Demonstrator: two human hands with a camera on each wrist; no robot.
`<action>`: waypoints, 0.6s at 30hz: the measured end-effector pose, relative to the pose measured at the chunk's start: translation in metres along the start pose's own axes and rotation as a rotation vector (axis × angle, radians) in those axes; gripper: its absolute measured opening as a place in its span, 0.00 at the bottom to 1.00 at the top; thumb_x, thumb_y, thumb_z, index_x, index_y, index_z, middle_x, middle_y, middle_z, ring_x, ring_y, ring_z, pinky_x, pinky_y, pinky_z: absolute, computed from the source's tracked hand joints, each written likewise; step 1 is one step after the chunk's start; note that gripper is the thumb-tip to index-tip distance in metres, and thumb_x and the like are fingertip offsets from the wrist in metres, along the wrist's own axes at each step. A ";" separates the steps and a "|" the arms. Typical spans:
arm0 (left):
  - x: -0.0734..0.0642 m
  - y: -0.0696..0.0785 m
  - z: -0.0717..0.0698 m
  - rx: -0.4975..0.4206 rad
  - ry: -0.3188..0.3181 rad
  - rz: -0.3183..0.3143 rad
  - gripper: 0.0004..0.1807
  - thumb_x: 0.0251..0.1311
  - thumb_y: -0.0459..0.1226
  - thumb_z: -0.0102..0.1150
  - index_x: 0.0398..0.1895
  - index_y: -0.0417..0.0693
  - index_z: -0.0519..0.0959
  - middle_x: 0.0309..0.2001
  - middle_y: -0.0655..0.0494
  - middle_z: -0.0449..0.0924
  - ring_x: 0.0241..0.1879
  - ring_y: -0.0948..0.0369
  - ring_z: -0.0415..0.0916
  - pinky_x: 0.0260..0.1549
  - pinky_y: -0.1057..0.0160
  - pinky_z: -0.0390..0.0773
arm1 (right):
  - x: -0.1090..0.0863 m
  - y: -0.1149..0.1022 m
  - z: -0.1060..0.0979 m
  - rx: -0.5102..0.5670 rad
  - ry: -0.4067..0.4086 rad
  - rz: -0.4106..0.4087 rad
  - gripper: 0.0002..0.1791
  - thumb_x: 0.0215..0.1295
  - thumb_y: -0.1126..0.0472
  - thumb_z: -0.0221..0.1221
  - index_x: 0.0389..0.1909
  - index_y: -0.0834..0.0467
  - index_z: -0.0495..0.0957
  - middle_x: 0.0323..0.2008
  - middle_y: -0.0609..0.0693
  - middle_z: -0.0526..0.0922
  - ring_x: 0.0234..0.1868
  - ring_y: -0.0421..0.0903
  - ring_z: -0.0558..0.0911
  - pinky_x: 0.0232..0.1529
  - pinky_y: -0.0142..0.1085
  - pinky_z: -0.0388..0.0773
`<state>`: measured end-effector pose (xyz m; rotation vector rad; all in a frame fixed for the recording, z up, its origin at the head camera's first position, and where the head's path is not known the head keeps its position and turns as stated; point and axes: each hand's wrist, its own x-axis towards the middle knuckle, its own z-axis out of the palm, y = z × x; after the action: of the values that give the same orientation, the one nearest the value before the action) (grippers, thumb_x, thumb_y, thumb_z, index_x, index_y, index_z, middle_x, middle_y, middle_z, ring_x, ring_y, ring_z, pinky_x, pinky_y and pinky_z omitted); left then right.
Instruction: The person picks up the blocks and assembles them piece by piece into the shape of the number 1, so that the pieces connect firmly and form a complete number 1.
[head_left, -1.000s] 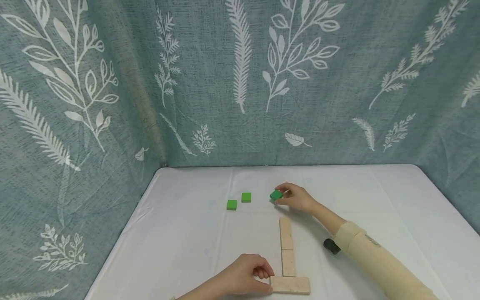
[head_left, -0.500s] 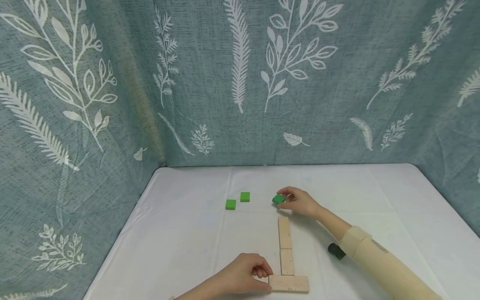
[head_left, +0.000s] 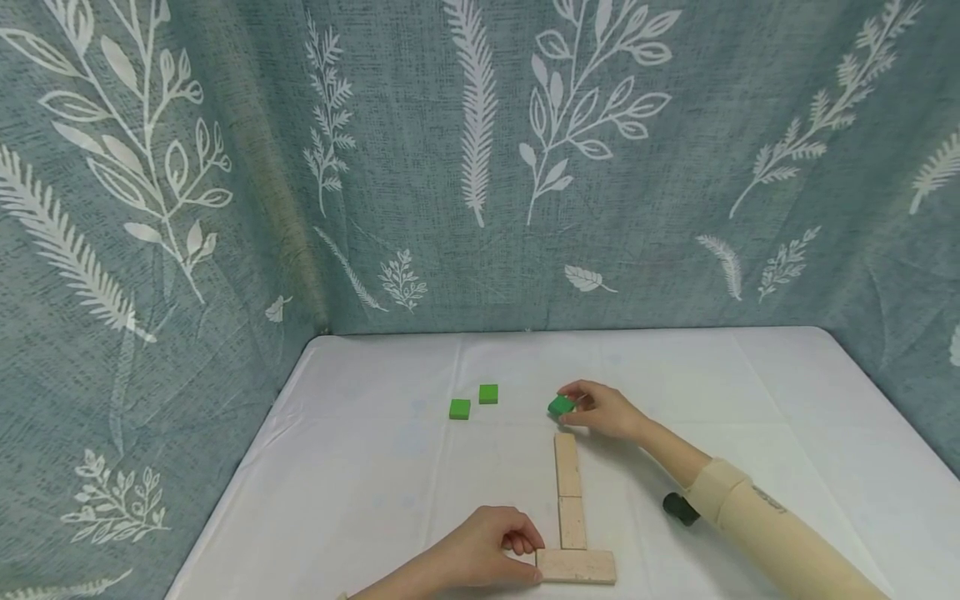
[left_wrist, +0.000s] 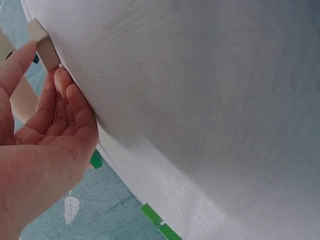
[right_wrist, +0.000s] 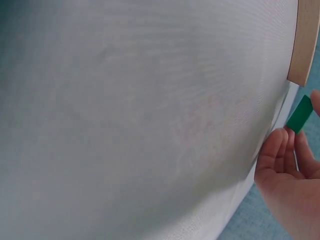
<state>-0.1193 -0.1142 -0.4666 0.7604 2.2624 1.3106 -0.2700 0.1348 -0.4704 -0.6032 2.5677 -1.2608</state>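
Observation:
In the head view, my right hand pinches a dark green square block between thumb and fingers. It holds the block just beyond the far end of a line of two light wooden blocks. The right wrist view shows the green block tilted at the fingertips. At the near end of the line, a third wooden block lies crosswise, forming an upside-down T. My left hand pinches this crosswise block's left end with thumb and fingers, while the other fingers stay curled; the left wrist view shows the wooden end.
Two lighter green square blocks lie left of the line, near the back. A small black object sits beside the right sleeve, partly hidden by it. White cloth covers the table; a leaf-patterned curtain hangs behind.
My right hand has brought the dark green block a little nearer and to the right, toward the far end of the wooden line. The left hand stays at the crosswise block.

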 end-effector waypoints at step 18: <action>0.000 -0.003 0.001 0.000 -0.001 -0.009 0.10 0.49 0.34 0.74 0.34 0.46 0.83 0.28 0.68 0.75 0.30 0.73 0.70 0.35 0.72 0.74 | -0.009 -0.002 0.001 0.018 -0.034 -0.007 0.24 0.61 0.58 0.66 0.56 0.64 0.75 0.42 0.53 0.78 0.38 0.44 0.76 0.37 0.36 0.73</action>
<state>-0.1195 -0.1150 -0.4692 0.7496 2.2627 1.3055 -0.2614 0.1373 -0.4695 -0.6253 2.5266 -1.2638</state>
